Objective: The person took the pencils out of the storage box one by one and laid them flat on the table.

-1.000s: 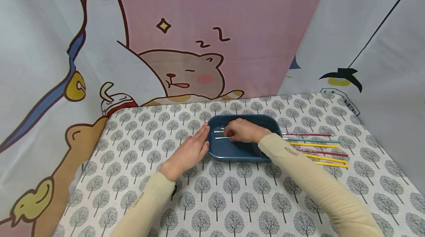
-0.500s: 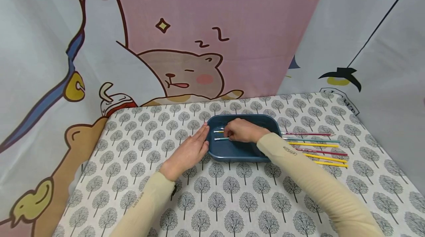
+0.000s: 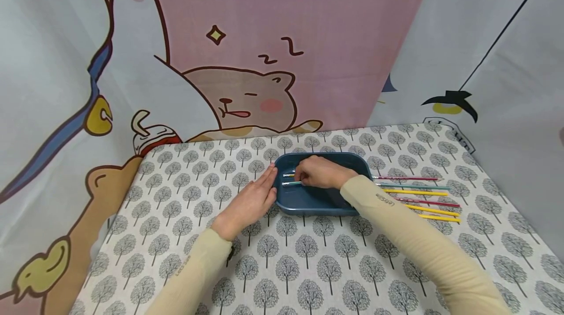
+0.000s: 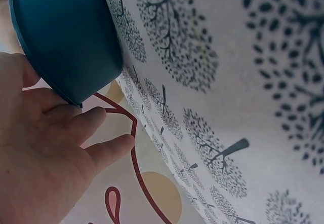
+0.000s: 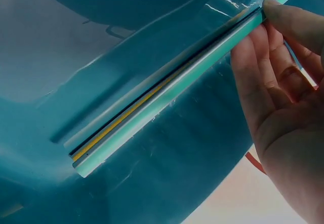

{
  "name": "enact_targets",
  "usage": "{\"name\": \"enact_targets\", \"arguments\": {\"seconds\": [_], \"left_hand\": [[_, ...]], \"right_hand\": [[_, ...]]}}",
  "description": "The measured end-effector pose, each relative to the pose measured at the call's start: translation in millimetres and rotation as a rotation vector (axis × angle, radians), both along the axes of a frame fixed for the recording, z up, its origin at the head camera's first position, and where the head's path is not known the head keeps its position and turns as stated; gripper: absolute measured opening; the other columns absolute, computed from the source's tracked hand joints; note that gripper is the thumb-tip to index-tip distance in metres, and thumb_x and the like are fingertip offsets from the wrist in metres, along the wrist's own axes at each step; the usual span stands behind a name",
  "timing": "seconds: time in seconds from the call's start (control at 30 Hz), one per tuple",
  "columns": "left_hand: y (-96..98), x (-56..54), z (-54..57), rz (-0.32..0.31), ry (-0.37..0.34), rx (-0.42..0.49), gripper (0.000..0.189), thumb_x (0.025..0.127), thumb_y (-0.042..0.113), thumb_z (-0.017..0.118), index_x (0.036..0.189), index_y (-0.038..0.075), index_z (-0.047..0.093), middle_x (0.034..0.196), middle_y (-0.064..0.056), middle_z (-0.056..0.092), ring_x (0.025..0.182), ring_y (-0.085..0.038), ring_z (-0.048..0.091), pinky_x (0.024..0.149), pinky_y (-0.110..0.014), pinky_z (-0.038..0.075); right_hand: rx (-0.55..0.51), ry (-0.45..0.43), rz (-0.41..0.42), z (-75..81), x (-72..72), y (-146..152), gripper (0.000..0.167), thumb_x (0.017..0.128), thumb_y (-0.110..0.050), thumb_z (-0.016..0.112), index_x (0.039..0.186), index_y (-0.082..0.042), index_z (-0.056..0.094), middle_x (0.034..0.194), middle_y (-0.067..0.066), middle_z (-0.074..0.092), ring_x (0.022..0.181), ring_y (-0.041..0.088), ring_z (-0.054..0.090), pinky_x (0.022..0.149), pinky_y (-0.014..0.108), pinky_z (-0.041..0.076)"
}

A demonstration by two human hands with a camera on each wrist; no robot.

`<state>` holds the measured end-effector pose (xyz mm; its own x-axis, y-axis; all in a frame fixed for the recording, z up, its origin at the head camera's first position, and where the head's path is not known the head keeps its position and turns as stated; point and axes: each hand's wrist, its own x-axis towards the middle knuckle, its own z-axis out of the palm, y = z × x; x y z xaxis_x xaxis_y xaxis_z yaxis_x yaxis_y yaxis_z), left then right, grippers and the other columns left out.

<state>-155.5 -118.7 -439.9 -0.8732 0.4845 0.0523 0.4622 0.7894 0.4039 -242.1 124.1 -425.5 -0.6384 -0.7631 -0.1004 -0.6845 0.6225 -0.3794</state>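
In the head view, a dark blue rectangular tray [image 3: 317, 203] stands on the table. My right hand [image 3: 323, 173] is inside it. Thumb and fingertips pinch a teal pencil [image 5: 177, 93] near one end, as the right wrist view shows; its eraser end [image 3: 288, 184] points left. Close alongside lies a yellow pencil [image 5: 109, 137], partly hidden by the teal one. My left hand [image 3: 248, 203] rests against the tray's left rim with its fingers extended. From the left wrist, that hand [image 4: 50, 143] touches the tray's outer wall [image 4: 73, 36].
Right of the tray, several pencils lie side by side on the tree-print tablecloth [image 3: 326, 251], among them a red pencil [image 3: 407, 178], a teal pencil [image 3: 416, 186] and a yellow pencil [image 3: 418, 192]. A printed cartoon curtain [image 3: 343, 50] hangs behind the table.
The right hand has shifted slightly left inside the tray, along with the teal pencil it pinches. The left hand stays at the rim.
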Motion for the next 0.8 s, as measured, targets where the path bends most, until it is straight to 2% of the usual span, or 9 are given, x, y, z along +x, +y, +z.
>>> {"name": "enact_targets", "arguments": {"seconds": [0.57, 0.8], "left_hand": [[-0.5, -0.4, -0.6, -0.016, 0.016, 0.000, 0.058, 0.112, 0.028, 0.039, 0.163, 0.003, 0.026, 0.170, -0.009, 0.015, 0.148, -0.032, 0.038, 0.116, -0.060, 0.038], [-0.2, 0.1, 0.7, -0.016, 0.016, 0.002, 0.058, 0.112, 0.029, 0.038, 0.163, 0.003, 0.026, 0.171, -0.008, 0.015, 0.149, -0.031, 0.037, 0.116, -0.060, 0.038]], "right_hand": [[-0.039, 0.003, -0.024, 18.9, 1.8, 9.4, 0.016, 0.097, -0.007, 0.072, 0.110, -0.012, 0.079, 0.100, -0.002, 0.073, 0.086, 0.009, 0.066, 0.081, 0.032, 0.058], [-0.073, 0.007, -0.030, 31.8, 5.0, 11.6, 0.017, 0.097, -0.005, 0.071, 0.110, -0.011, 0.079, 0.100, -0.002, 0.073, 0.085, 0.009, 0.065, 0.080, 0.031, 0.057]]}}
